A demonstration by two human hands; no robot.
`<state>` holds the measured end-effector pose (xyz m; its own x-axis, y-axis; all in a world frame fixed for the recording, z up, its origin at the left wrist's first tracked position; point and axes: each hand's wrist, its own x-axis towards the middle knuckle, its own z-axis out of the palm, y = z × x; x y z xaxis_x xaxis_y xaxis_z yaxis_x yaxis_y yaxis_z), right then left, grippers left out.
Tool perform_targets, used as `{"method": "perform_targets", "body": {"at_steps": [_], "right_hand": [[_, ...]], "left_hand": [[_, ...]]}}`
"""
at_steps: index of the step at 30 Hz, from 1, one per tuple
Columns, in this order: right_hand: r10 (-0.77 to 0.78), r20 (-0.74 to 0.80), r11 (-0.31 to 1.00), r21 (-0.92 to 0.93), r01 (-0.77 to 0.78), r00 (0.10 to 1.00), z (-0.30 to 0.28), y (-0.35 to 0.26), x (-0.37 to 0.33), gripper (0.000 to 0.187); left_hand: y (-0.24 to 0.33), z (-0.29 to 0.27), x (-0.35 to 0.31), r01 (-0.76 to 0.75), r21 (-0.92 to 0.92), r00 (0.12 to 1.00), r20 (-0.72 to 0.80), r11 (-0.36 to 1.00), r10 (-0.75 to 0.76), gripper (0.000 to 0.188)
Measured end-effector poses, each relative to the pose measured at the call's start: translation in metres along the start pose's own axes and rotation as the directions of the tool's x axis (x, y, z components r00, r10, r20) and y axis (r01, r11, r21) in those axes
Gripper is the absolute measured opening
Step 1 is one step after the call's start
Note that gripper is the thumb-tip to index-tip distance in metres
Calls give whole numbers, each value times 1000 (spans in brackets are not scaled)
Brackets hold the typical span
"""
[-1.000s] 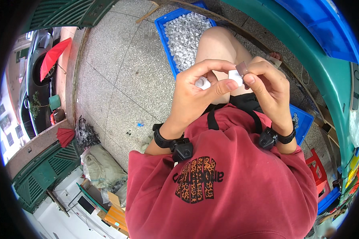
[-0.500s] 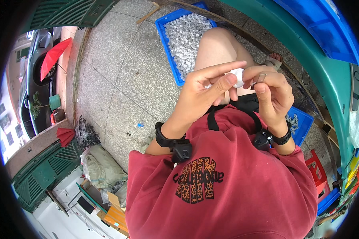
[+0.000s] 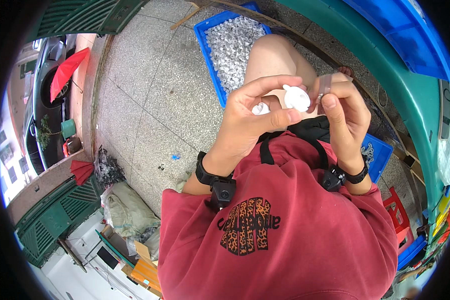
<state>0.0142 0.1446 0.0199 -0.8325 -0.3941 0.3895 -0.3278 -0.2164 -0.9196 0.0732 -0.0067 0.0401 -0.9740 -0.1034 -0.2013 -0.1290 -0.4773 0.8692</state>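
In front of my lap, my left hand pinches a small white plastic part, round with a small knob on its edge, between thumb and fingertips. A second white piece sits in the curl of the same hand's palm. Close beside the first part, my right hand has thumb and forefinger drawn together. A brownish, see-through strip lies across its forefinger. Something tiny shows at those fingertips, too small to name.
A blue tray full of small white parts stands on the speckled floor beyond my knee. Another blue tray with pale pieces is at my right. Green panelling curves along the right side, near a red stool.
The white part has turned between my left fingers and shows more of its round face. The second white piece shows more plainly in the palm. My right fingers have shifted slightly.
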Motion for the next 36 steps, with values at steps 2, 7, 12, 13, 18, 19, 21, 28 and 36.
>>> {"method": "perform_targets", "body": {"at_steps": [2, 7, 12, 13, 18, 19, 21, 28, 36], "right_hand": [[126, 53, 978, 159, -133, 991, 4, -2, -1, 9], [151, 73, 972, 169, -161, 986, 6, -4, -1, 8], [149, 85, 975, 155, -161, 985, 6, -3, -1, 8], [146, 84, 977, 144, -157, 986, 6, -3, -1, 7], [147, 80, 979, 129, -157, 986, 6, -2, -2, 7], [144, 83, 981, 123, -154, 986, 6, -2, -2, 7], [141, 86, 982, 115, -151, 986, 7, -2, -2, 6], [175, 74, 963, 194, -186, 982, 10, 2, -3, 8], [206, 45, 948, 240, -211, 978, 7, 4, -4, 10]], "left_hand": [[-1, -8, 0, -41, 66, 999, 33, 997, 39, 35], [2, -7, -2, -132, 112, 990, 71, 985, 124, 36], [1, -9, -5, -118, 134, 993, 47, 984, 113, 43], [1, -9, -5, -118, 134, 993, 46, 984, 113, 43], [2, -7, -5, -158, 147, 987, 56, 976, 152, 42], [1, -8, -5, -158, 147, 987, 56, 976, 151, 42], [-1, -10, -6, -185, 211, 983, 34, 960, 182, 42], [-1, -13, -6, -201, 198, 979, 11, 959, 202, 39], [22, -51, 12, -398, 195, 796, -413, 896, 443, 52]]}}
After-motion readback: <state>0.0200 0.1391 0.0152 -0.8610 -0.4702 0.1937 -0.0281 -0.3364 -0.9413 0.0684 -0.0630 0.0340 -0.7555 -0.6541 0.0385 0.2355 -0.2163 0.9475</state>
